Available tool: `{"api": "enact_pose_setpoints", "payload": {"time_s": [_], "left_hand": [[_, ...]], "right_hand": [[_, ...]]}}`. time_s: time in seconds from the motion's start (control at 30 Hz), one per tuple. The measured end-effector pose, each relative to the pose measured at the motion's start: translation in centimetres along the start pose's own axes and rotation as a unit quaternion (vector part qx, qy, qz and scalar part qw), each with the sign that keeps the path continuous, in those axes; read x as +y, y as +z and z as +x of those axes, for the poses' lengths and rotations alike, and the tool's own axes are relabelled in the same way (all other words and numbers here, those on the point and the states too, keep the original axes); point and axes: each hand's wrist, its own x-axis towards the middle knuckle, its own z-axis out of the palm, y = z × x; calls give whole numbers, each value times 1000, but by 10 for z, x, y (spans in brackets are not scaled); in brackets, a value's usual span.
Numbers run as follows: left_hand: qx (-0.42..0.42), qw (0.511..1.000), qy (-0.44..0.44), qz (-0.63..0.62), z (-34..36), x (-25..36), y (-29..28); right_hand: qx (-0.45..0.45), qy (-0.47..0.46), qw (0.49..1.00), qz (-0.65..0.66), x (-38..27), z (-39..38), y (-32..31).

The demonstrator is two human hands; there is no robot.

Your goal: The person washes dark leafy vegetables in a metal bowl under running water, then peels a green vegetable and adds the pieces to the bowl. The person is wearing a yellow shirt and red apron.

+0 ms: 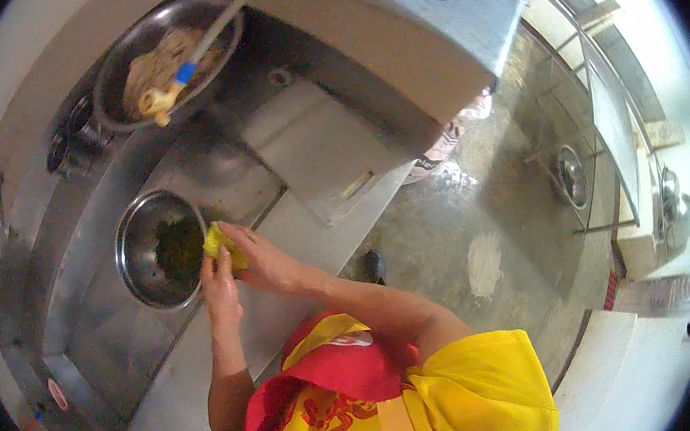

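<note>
Both hands meet at the right rim of a steel bowl [127, 253]. Dark green chopped leaves [179, 249] lie in the bowl. Pressed between my hands is a small bright yellow thing [214, 240]; its kind is too small to make out. My right hand [263, 259] closes over it from the right, fingers toward the bowl. Below, my left hand [221, 293] grips it with the fingers pointing up. The palms and part of the yellow thing are hidden.
A larger steel bowl [105, 94] of pale food [154, 69] stands at the far left. Over it hangs a white hose with a yellowish tap end [159, 102]. A flat board [319, 145] lies on the steel counter [293, 231]. A metal rack [611, 126] stands across the floor.
</note>
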Motion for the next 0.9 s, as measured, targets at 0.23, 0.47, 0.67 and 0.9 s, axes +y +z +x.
{"api": "enact_pose_setpoints", "payload": {"time_s": [0.23,0.47,0.67,0.9], "left_hand": [[-258,956,37,135,-28,-6,199],[-160,973,-44,160,-46,-4,264],[85,914,192,346,18,1,189],[316,676,67,662,119,-47,21]], "right_hand": [[377,28,926,7,52,-119,-206],[559,19,761,-329,126,-102,-528],[440,16,864,-243,285,-135,-659],[-100,415,899,-97,151,-168,-352]]}}
